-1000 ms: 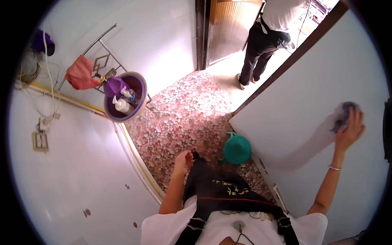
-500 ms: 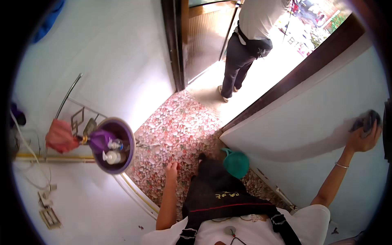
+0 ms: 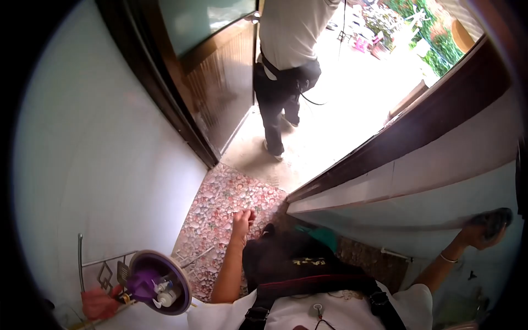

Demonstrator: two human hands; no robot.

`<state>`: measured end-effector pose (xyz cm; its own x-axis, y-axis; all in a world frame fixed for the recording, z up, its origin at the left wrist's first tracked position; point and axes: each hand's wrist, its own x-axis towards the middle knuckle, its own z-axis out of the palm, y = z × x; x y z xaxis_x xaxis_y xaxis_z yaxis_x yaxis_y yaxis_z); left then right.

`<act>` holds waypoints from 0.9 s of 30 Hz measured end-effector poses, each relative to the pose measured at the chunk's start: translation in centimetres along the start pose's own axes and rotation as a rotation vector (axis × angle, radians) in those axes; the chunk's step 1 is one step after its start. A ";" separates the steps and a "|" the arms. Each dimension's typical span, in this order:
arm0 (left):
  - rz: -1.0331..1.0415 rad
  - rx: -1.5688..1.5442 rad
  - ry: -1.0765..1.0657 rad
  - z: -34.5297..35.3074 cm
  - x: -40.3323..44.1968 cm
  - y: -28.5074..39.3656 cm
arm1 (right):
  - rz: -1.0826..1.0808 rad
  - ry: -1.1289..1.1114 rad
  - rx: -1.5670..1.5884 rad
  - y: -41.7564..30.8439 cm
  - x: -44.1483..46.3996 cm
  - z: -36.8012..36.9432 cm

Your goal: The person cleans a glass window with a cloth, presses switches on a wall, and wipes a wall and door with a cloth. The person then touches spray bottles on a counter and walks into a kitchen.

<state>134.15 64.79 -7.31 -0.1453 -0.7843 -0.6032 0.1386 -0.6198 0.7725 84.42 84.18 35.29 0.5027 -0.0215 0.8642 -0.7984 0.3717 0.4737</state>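
Observation:
My right hand point(image 3: 479, 236), wearing a bracelet, is closed around a dark, bunched cloth point(image 3: 492, 221) at the right-hand wall point(image 3: 379, 220). Whether the cloth presses flat on the wall is hard to see. My left hand point(image 3: 243, 223) hangs in front of me over the pebble-patterned floor point(image 3: 212, 206), with its fingers curled in and nothing visible in them. Below it to the right, a green plastic container point(image 3: 322, 237) is partly hidden behind my black apron point(image 3: 297, 256).
A purple basin point(image 3: 184, 286) with white pump bottles point(image 3: 166, 297) sits at a metal rack on the left, near a red cloth point(image 3: 100, 302). Ahead, another person point(image 3: 289, 55) stands at the doorway beside the open wooden door point(image 3: 220, 82). A dark door frame point(image 3: 407, 132) edges the right side.
My view has turned toward the doorway and right wall, so the basin sits lower. My right hand, still holding the cloth, appears lower in view. The other person's legs have shifted.

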 end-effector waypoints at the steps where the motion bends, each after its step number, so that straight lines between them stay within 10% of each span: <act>1: 0.005 0.016 -0.005 0.7 0.6 2.0 | 0.084 -0.027 -0.030 1.9 -1.6 -0.9; 8: 0.000 -0.021 -0.120 3.6 6.6 7.3 | 0.183 -0.085 -0.247 -0.8 -1.5 -1.4; 12: -0.131 0.074 -0.217 3.8 9.7 6.2 | 0.763 -0.073 -0.095 -7.3 1.0 -0.3; 13: -0.170 0.093 -0.249 3.7 10.4 6.2 | 0.306 -0.489 -0.586 -5.9 0.9 -2.2; 18: -0.218 0.304 -0.410 4.4 15.4 9.8 | -0.225 -0.706 -0.910 -4.8 3.9 -3.2; 19: -0.201 0.329 -0.470 4.3 17.0 10.3 | -0.071 -0.514 -0.764 -2.2 2.1 -5.3; 20: -0.186 0.386 -0.510 4.6 18.1 11.6 | -0.123 -0.677 -1.199 -0.5 1.4 -9.5; 22: -0.127 0.516 -0.595 6.1 21.0 13.7 | 0.380 -0.235 -0.700 -10.3 10.0 -0.1; 27: 0.033 0.646 -0.740 17.0 23.2 19.7 | 0.407 -0.395 -0.154 -16.6 8.3 2.7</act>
<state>116.88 34.87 -2.70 -0.7582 -0.4485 -0.4732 -0.3772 -0.2902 0.8795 100.90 75.34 35.04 -0.0194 -0.1823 0.9831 -0.8293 0.5522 0.0860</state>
